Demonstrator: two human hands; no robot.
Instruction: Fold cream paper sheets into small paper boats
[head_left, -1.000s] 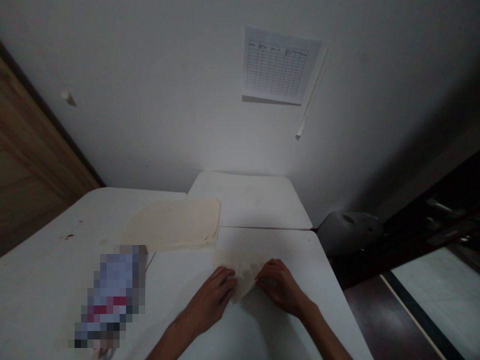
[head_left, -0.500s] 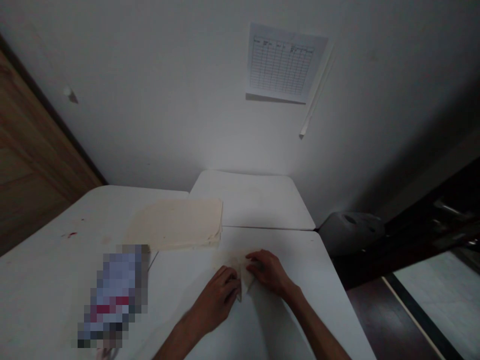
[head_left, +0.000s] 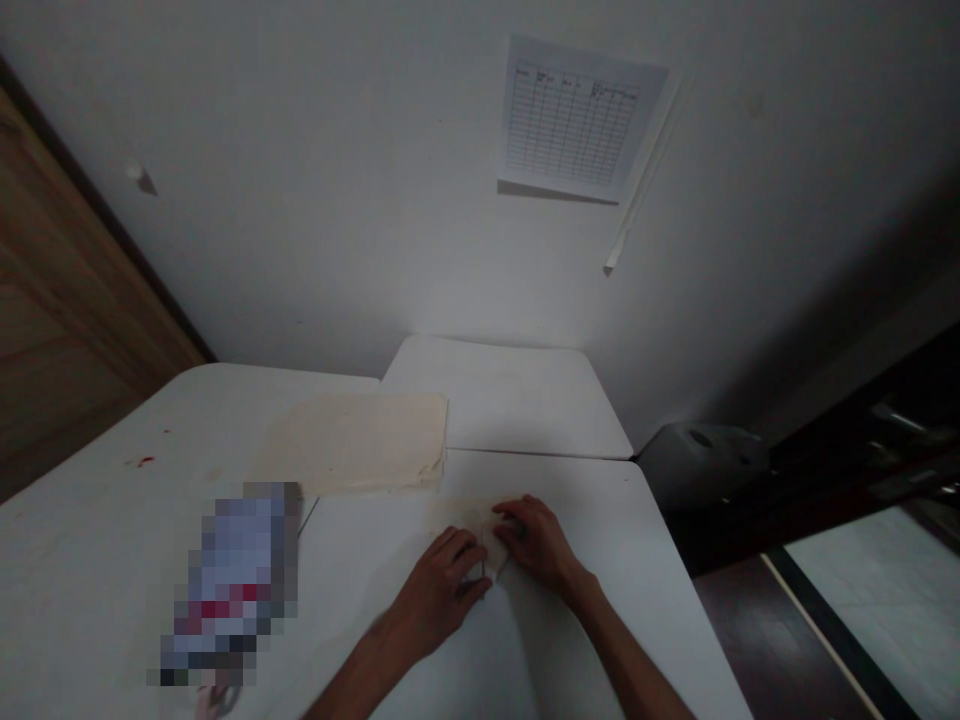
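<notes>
I can read nothing outright here. The one printed item is the paper sheet (head_left: pixel 571 120) stuck to the wall (head_left: pixel 337 200) above my worktop (head_left: pixel 105 540). It bears a ruled grid of rows and columns, with a line of small dark words along its top row, but the letters are too small and dim to make out. On the worktop to my left lies a blurred thing (head_left: pixel 229 585), broken into squares of white, red and dark, so any label on it is unreadable. The cream stack (head_left: pixel 360 440) and the thin sheet (head_left: pixel 465 512) under my fingers (head_left: pixel 454 548) show only bare cream surface from here.
</notes>
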